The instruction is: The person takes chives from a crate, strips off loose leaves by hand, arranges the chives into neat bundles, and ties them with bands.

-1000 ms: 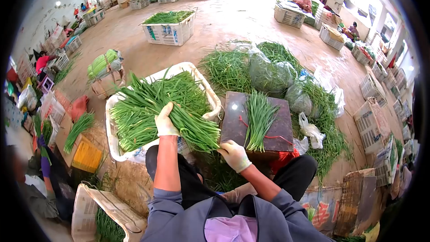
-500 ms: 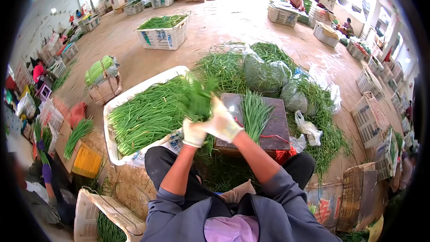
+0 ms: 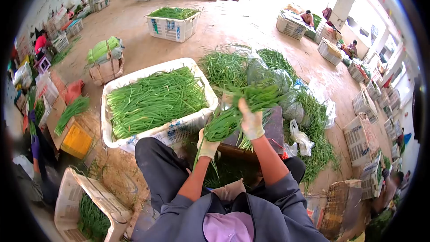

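A bunch of garlic chives point(image 3: 224, 124) is held at a slant before me, its leafy end blurred by motion at the upper right. My left hand point(image 3: 208, 145), in a pale glove, is closed round the lower part. Higher up, my right hand point(image 3: 252, 123), gloved too, has its fingers wrapped against the bunch. Beneath them is a dark-topped stand point(image 3: 276, 127), with other chives on it mostly hidden by the held bunch and my right hand. A white crate point(image 3: 180, 131) to the left carries a thick layer of chives point(image 3: 156, 98).
Loose greens point(image 3: 224, 68) and plastic-wrapped bundles point(image 3: 293, 110) lie beyond and right of the stand. A tilted crate point(image 3: 96, 188) stands at lower left, near a yellow block point(image 3: 77, 140). Another filled crate point(image 3: 172, 29) is farther off. Other people sit along both sides.
My hands and the chives have moved right, from the crate's edge to over the stand. The hands are farther apart, and the bunch now slants. The camera view has shifted slightly.
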{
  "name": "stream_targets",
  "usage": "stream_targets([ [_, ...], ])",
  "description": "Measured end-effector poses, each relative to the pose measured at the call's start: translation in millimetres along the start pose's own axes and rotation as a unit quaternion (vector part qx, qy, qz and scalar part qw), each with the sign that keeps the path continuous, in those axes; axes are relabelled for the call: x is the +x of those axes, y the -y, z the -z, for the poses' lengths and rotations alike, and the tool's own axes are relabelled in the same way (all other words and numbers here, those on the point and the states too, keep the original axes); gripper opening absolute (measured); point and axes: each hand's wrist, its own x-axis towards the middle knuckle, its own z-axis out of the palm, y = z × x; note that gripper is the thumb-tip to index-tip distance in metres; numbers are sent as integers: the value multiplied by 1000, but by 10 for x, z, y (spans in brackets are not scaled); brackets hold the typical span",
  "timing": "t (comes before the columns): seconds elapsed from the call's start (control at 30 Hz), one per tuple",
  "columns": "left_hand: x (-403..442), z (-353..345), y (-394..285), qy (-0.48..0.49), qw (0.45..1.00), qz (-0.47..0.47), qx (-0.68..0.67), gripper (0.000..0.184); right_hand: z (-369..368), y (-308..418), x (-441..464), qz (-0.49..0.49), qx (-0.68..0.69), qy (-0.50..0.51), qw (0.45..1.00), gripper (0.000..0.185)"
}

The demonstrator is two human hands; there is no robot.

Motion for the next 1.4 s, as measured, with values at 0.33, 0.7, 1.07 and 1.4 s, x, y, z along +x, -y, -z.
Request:
stream_targets([
  [0.33, -230, 303, 511, 302, 758, 449, 364, 70, -147, 826, 80, 60, -35, -7, 998, 23],
  [0.7, 190, 697, -200, 57, 909, 232, 340, 52, 395, -598, -17, -24, -470, -25, 882, 35],
  [1.07, 350, 387, -1330, 72, 992, -83, 56, 71, 123, -37, -63, -30, -354, 0, 935, 37],
  [1.4, 167, 116, -212, 281, 953, 12, 108, 55, -89, 606, -176, -26, -28, 21, 999, 17],
])
